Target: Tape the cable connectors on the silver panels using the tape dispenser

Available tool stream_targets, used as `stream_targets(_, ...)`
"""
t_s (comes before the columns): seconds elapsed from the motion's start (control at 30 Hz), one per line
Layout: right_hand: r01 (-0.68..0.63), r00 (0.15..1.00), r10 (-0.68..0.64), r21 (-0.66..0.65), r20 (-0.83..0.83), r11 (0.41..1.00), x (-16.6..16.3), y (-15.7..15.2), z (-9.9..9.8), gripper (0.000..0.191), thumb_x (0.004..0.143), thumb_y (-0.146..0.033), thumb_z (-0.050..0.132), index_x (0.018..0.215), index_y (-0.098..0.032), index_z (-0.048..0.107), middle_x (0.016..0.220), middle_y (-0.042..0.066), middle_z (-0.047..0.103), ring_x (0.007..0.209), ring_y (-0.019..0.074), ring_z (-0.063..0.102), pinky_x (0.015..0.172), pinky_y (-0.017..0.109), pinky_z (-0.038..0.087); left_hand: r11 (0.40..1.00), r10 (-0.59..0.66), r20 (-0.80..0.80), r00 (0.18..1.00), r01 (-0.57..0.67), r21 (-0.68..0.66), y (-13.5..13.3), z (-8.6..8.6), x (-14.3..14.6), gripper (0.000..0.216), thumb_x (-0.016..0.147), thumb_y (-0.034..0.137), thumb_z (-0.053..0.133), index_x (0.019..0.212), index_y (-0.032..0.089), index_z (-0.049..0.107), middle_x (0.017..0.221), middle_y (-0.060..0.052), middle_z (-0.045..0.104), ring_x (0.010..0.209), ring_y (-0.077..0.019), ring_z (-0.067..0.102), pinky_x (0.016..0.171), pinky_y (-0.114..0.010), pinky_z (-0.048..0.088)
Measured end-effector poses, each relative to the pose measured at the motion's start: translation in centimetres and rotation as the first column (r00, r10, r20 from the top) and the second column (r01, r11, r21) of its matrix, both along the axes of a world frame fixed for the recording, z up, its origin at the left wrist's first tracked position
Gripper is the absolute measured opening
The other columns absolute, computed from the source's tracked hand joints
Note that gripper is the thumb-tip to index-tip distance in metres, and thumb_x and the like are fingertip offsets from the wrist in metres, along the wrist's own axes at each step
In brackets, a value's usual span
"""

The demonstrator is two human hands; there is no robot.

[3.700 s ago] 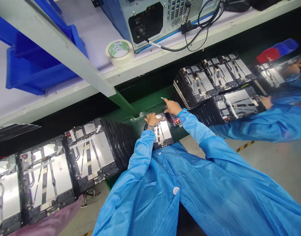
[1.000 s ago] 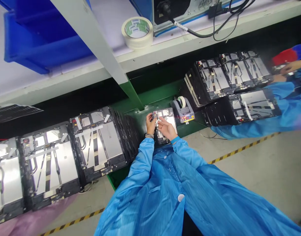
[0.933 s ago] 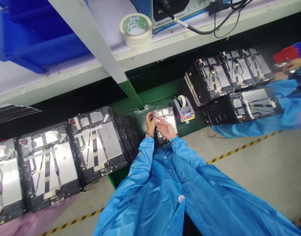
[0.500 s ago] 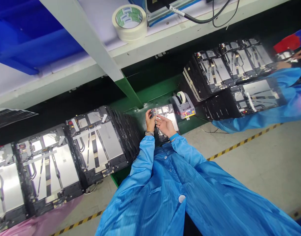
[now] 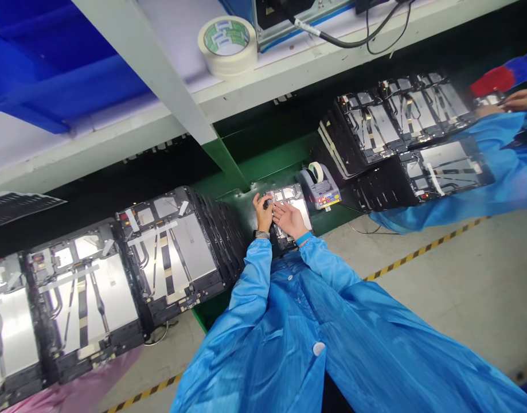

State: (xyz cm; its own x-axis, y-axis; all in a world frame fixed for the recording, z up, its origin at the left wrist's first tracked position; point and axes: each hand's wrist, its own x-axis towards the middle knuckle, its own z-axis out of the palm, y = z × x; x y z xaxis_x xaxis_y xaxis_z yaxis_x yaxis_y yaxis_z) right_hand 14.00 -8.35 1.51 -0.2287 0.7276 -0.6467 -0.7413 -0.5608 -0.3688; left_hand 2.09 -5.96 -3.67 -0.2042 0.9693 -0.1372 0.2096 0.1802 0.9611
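An opened tablet-like device [image 5: 303, 207], with a silver plate and dark edges, lies on the green bench in front of me. Over its left part, my left hand [image 5: 264, 213] is bent with thumb and fingertips brought together. My right hand [image 5: 291, 221] reaches in from the right, palm partly showing, its fingertips meeting those of the left. Whatever small piece is between the fingertips is too small to make out. Just right of the device stands a grey tape dispenser [image 5: 324, 190] with coloured buttons and a tape roll on top.
Stacks of similar opened devices [image 5: 172, 252] stand at my left. More stacks [image 5: 375, 129] stand at the right, beside a co-worker's blue sleeve [image 5: 478, 183]. A large tape roll [image 5: 227, 47] sits on the shelf [image 5: 297, 86] above. A slanted post [image 5: 177, 86] comes down near my hands.
The left hand's fingers have shifted slightly and the right fingers look a little straighter. Both hands stay over the device. The co-worker's hands at the right moved slightly.
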Motion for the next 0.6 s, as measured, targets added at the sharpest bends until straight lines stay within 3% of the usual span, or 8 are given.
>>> stream_targets(0.1, 0.018, 1.0, -0.018, -0.026, -0.002, 0.999, 0.0, 0.3, -0.1, 0.029, 0.102, -0.041, 0.049, 0.111, -0.019, 0.066, 0.093, 0.009, 0.074, 0.077, 0.022, 0.065, 0.068, 0.034, 0.057, 1.0, -0.012, -0.062, 0.998, 0.012, -0.003, -0.1, 0.3, 0.1, 0.02, 0.091, 0.012, 0.067, 0.101, 0.026, 0.077, 0.16, -0.007, 0.042, 0.153, -0.0286, 0.041, 0.132, -0.044, 0.027)
stream_targets(0.23, -0.002, 0.999, 0.002, -0.009, 0.035, 1.0, 0.3, 0.5, -0.4, 0.027, 0.1, -0.037, 0.048, 0.107, -0.018, 0.066, 0.084, 0.008, 0.071, 0.067, 0.0204, 0.059, 0.064, 0.034, 0.054, 1.0, -0.019, -0.124, 0.992, 0.015, -0.027, -0.3, 0.7, 0.1, 0.022, 0.092, 0.013, 0.068, 0.103, 0.028, 0.079, 0.16, -0.006, 0.043, 0.151, -0.0328, 0.041, 0.132, -0.051, 0.024)
stream_targets(0.37, -0.152, 0.959, 0.142, 0.023, 0.244, 0.988, 0.8, -0.7, -0.9, 0.021, 0.091, -0.03, 0.055, 0.102, -0.017, 0.068, 0.07, 0.003, 0.064, 0.053, 0.017, 0.047, 0.056, 0.032, 0.048, 0.999, -0.04, -0.168, 0.985, 0.034, -0.038, -0.2, 1.1, -0.1, 0.022, 0.093, 0.015, 0.068, 0.105, 0.029, 0.08, 0.158, -0.007, 0.045, 0.15, -0.0348, 0.041, 0.13, -0.054, 0.024)
stream_targets(0.43, -0.185, 0.9, 0.149, 0.05, 0.41, 0.981, 1.2, -1.4, -0.8, 0.022, 0.088, -0.026, 0.06, 0.105, -0.017, 0.071, 0.068, 0.001, 0.062, 0.055, 0.0169, 0.047, 0.059, 0.032, 0.047, 0.998, -0.049, -0.167, 0.985, 0.042, -0.046, -0.2, 1.1, -0.2, 0.022, 0.093, 0.016, 0.068, 0.105, 0.029, 0.08, 0.157, -0.007, 0.046, 0.15, -0.0348, 0.041, 0.13, -0.055, 0.024)
stream_targets(0.47, -0.22, 0.827, 0.133, 0.096, 0.546, 0.971, 1.4, -1.5, -0.7, 0.026, 0.088, -0.024, 0.061, 0.11, -0.018, 0.073, 0.071, 0.002, 0.064, 0.059, 0.018, 0.051, 0.064, 0.032, 0.049, 0.998, -0.049, -0.158, 0.986, 0.042, -0.047, -0.2, 1.1, -0.2, 0.022, 0.093, 0.016, 0.069, 0.106, 0.03, 0.08, 0.157, -0.006, 0.046, 0.15, -0.0348, 0.04, 0.13, -0.055, 0.024)
stream_targets(0.5, -0.293, 0.702, 0.105, 0.152, 0.705, 0.944, 1.6, -1.5, -0.6, 0.03, 0.088, -0.021, 0.061, 0.116, -0.019, 0.074, 0.076, 0.003, 0.067, 0.066, 0.0199, 0.056, 0.07, 0.033, 0.051, 0.998, -0.047, -0.147, 0.988, 0.041, -0.045, -0.2, 1.1, -0.2, 0.021, 0.093, 0.017, 0.07, 0.105, 0.03, 0.08, 0.157, -0.006, 0.047, 0.15, -0.0346, 0.04, 0.131, -0.055, 0.024)
stream_targets(0.53, -0.406, 0.531, 0.061, 0.191, 0.845, 0.894, 1.9, -1.3, -0.4, 0.036, 0.089, -0.018, 0.06, 0.121, -0.021, 0.075, 0.084, 0.005, 0.07, 0.076, 0.0224, 0.061, 0.078, 0.035, 0.052, 0.999, -0.042, -0.135, 0.99, 0.036, -0.041, -0.2, 1.0, -0.3, 0.021, 0.092, 0.018, 0.071, 0.105, 0.031, 0.08, 0.157, -0.006, 0.047, 0.15, -0.0344, 0.04, 0.131, -0.054, 0.023)
stream_targets(0.6, -0.666, 0.174, -0.034, 0.143, 0.984, 0.732, 2.5, -0.5, 0.0, 0.044, 0.092, -0.014, 0.057, 0.13, -0.023, 0.075, 0.103, 0.011, 0.074, 0.094, 0.0281, 0.066, 0.091, 0.04, 0.051, 0.999, -0.031, -0.119, 0.992, 0.027, -0.034, -0.2, 0.9, -0.3, 0.02, 0.091, 0.019, 0.072, 0.105, 0.031, 0.08, 0.157, -0.005, 0.047, 0.151, -0.0341, 0.039, 0.131, -0.054, 0.023)
